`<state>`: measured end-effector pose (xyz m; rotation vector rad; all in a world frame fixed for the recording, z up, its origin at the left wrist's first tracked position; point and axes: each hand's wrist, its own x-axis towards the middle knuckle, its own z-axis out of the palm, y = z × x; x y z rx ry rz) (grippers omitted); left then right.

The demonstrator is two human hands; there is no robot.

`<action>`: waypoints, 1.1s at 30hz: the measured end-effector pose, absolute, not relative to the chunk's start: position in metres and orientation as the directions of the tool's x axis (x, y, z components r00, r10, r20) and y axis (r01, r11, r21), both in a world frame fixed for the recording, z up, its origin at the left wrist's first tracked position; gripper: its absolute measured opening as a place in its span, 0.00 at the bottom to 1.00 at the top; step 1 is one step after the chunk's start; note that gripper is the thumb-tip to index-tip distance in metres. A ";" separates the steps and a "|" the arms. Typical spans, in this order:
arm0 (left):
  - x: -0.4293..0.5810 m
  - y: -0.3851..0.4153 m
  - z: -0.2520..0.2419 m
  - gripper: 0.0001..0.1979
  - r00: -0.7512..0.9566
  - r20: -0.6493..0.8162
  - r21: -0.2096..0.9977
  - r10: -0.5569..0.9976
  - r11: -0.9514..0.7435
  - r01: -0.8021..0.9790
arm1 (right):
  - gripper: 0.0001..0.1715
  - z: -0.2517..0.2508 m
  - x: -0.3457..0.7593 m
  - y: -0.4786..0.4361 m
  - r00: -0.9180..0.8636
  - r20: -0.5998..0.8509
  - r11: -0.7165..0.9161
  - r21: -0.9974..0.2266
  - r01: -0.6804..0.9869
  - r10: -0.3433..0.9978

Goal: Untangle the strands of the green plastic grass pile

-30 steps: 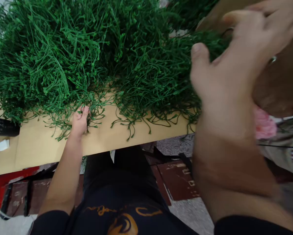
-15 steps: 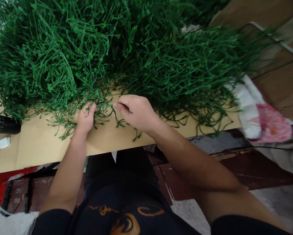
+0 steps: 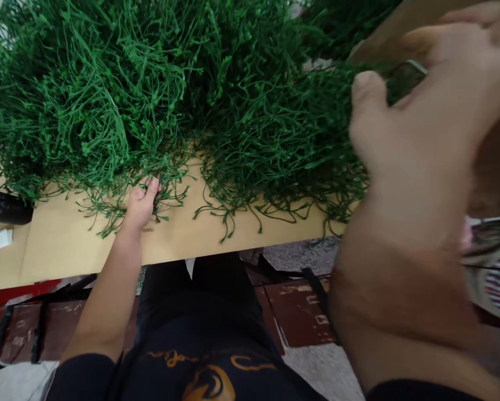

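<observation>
Green stems (image 3: 107,83) heaped across the far side of the tan board (image 3: 78,245). Left hand (image 3: 143,203) pinched on a few stem ends at the heap's near edge. Right hand (image 3: 425,122) raised at right, blurred, thumb spread from fingers; cannot tell whether it holds anything.

front cardboard (image 3: 61,239): passable between black cylinder (image 3: 5,207) and left hand (image 3: 143,203); narrower gap just right of it
green stems (image 3: 86,100): heaped behind, blocking reach to back
right hand (image 3: 433,111): raised, blocking right side
</observation>
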<state>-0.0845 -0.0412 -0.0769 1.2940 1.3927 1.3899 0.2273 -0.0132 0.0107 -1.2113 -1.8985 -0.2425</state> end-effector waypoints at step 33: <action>-0.081 -0.040 -0.083 0.26 -0.113 0.223 0.942 0.968 -0.184 0.281 | 0.19 -0.058 0.085 -0.040 -0.410 0.182 0.233 -0.969 0.078 0.894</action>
